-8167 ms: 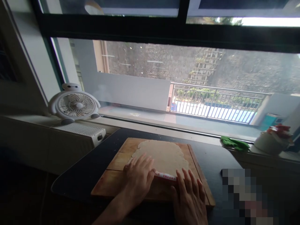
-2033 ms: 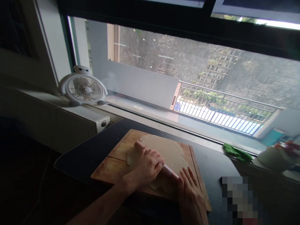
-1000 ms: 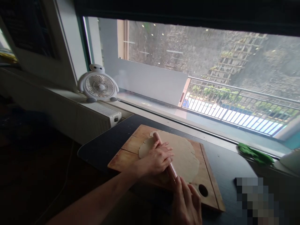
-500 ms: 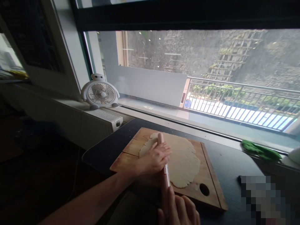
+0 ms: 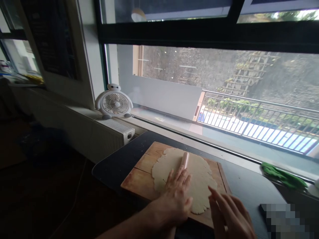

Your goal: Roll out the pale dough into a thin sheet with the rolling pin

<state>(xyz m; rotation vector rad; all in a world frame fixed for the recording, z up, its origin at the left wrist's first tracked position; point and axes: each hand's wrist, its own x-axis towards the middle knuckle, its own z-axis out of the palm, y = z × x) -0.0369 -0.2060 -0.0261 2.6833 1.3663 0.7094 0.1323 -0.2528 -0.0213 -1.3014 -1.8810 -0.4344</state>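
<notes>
On the wooden board lies flat dough.

A: Dough sheet, colour?
B: Pale cream, plain. Rolling pin: pinkish tan.
A: Cutting board?
B: Warm brown, reddish toward left corner, dark line across.
A: Tabletop, cloth?
B: Black; bright green. Fan: white body, grey feet, black eye dots.

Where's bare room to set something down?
Bare: the dark table left of the wooden board, to the table edge; also right, between board and green cloth. Crowded: board's middle, with dough, rolling pin and left hand; near right corner, right hand.
</notes>
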